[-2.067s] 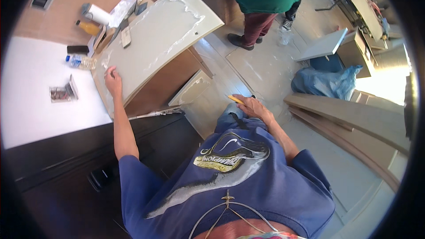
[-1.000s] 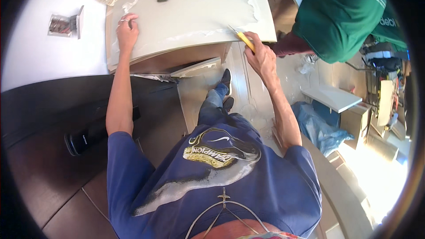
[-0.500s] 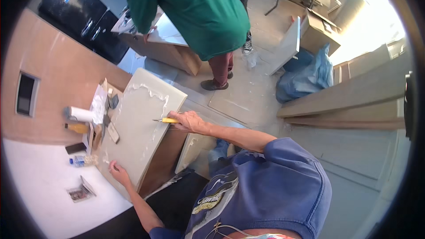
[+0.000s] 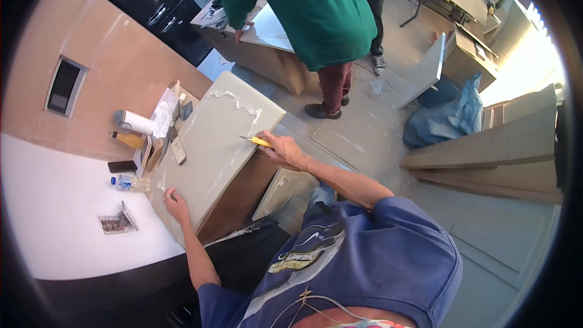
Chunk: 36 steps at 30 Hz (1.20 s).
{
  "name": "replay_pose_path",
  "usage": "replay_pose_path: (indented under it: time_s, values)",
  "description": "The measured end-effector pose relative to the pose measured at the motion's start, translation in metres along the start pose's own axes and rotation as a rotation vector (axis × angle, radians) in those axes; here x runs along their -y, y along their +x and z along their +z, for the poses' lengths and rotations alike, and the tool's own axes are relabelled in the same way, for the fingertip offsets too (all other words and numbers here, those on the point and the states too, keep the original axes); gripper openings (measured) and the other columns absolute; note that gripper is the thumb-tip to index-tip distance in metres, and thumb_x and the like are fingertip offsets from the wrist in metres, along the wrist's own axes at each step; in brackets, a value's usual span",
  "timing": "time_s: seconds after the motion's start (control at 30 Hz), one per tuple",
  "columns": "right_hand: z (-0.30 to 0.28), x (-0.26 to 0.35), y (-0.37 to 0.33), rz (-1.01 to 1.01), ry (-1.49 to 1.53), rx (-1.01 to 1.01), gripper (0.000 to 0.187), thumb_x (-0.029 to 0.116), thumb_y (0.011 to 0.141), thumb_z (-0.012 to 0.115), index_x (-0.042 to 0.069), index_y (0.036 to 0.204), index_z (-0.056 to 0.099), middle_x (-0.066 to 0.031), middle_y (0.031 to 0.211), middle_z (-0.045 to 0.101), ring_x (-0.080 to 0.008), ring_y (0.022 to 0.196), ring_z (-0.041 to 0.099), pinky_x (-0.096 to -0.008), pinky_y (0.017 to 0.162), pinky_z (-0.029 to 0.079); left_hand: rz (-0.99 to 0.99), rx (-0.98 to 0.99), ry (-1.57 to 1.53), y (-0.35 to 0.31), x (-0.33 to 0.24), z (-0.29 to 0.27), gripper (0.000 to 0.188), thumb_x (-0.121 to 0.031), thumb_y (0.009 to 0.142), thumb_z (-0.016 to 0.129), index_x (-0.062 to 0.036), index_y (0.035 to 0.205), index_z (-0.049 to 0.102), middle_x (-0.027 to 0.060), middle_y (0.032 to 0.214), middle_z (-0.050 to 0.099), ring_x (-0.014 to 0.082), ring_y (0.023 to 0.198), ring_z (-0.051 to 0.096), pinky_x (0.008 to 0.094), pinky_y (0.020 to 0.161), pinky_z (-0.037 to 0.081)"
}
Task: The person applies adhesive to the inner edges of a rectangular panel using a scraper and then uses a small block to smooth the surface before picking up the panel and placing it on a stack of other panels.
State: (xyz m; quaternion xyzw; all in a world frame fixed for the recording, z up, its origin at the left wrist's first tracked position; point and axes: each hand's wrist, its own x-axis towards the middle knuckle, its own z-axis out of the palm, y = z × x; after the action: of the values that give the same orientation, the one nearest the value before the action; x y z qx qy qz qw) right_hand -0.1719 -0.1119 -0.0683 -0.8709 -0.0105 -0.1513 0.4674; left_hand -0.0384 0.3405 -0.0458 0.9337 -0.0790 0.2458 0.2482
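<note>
My right hand (image 4: 282, 147) is closed around a yellow utility knife (image 4: 262, 141), its blade pointing left over the edge of a pale panel (image 4: 209, 127). A ragged white bead (image 4: 234, 96) runs near the panel's far and right edges; I cannot tell whether it is paste or peeled material. Over the panel's near left edge is my left hand (image 4: 177, 206), fingers curled and pinched together. Something small and dark may be between them, too small to name. A light rectangular block (image 4: 178, 150) lies on the panel's left side.
Left of the panel are a white bottle (image 4: 137, 123), an orange-yellow bottle (image 4: 129, 140), a phone (image 4: 122, 166) and a clear water bottle (image 4: 129, 183). A person in green (image 4: 303, 12) bends over another cabinet ahead. A blue bag (image 4: 446, 118) and long boards (image 4: 486, 152) stand right.
The view has shifted, so the scene sits farther right. My right hand still holds the knife near the panel's right edge. My left hand stays by the near left edge, fingers curled closer.
</note>
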Motion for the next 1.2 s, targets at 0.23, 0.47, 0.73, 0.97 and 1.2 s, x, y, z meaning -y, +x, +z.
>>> replay_pose_path:
  time_s: [0.23, 0.47, 0.73, 0.97, 1.2]
  values:
    - [0.005, 0.001, 0.0, 0.082, 0.011, -0.015, 0.044, 0.021, 0.092, 0.063, 0.019, 0.134, 0.049, -0.0196, 0.093, 0.072, -0.0415, 0.084, 0.07, -0.053, 0.075, 0.053, 0.062, -0.018, 0.014, 0.004, 0.002, 0.001, 0.024, 0.004, 0.087, 0.055, -0.0017, 0.106, 0.068, 0.0177, 0.118, 0.068, 0.0364, 0.114, 0.061, 0.0448, 0.099, 0.049]
    - [0.005, -0.001, -0.003, 0.073, -0.006, -0.01, 0.047, 0.021, 0.092, 0.064, 0.02, 0.136, 0.048, -0.0192, 0.088, 0.071, -0.0422, 0.082, 0.07, -0.0534, 0.072, 0.053, 0.032, 0.013, 0.029, 0.001, 0.004, 0.003, 0.023, 0.002, 0.088, 0.053, -0.0008, 0.106, 0.067, 0.0178, 0.118, 0.067, 0.0364, 0.117, 0.059, 0.0459, 0.101, 0.046]
    - [0.014, 0.0, -0.004, 0.051, 0.02, -0.079, 0.051, 0.018, 0.088, 0.068, 0.019, 0.135, 0.046, -0.0165, 0.096, 0.073, -0.0411, 0.084, 0.071, -0.053, 0.071, 0.054, 0.072, 0.003, 0.053, 0.003, 0.014, 0.001, 0.023, 0.002, 0.09, 0.052, -0.0003, 0.107, 0.067, 0.0179, 0.116, 0.067, 0.0368, 0.117, 0.059, 0.0459, 0.102, 0.046]
    - [0.016, -0.006, -0.006, 0.055, 0.032, -0.106, 0.05, 0.017, 0.089, 0.068, 0.019, 0.134, 0.046, -0.0165, 0.095, 0.072, -0.0407, 0.086, 0.07, -0.0541, 0.072, 0.054, -0.003, 0.015, 0.009, 0.002, -0.005, 0.002, 0.023, 0.002, 0.09, 0.052, 0.0004, 0.107, 0.066, 0.0174, 0.116, 0.066, 0.0361, 0.114, 0.06, 0.045, 0.099, 0.047]
    - [0.014, -0.005, -0.003, 0.117, 0.067, -0.036, 0.049, 0.016, 0.091, 0.064, 0.018, 0.136, 0.047, -0.0205, 0.098, 0.072, -0.0434, 0.09, 0.069, -0.0538, 0.08, 0.053, 0.029, -0.018, 0.011, 0.0, -0.006, 0.004, 0.023, 0.003, 0.088, 0.054, 0.0007, 0.107, 0.067, 0.0175, 0.115, 0.066, 0.0359, 0.112, 0.06, 0.0449, 0.097, 0.048]
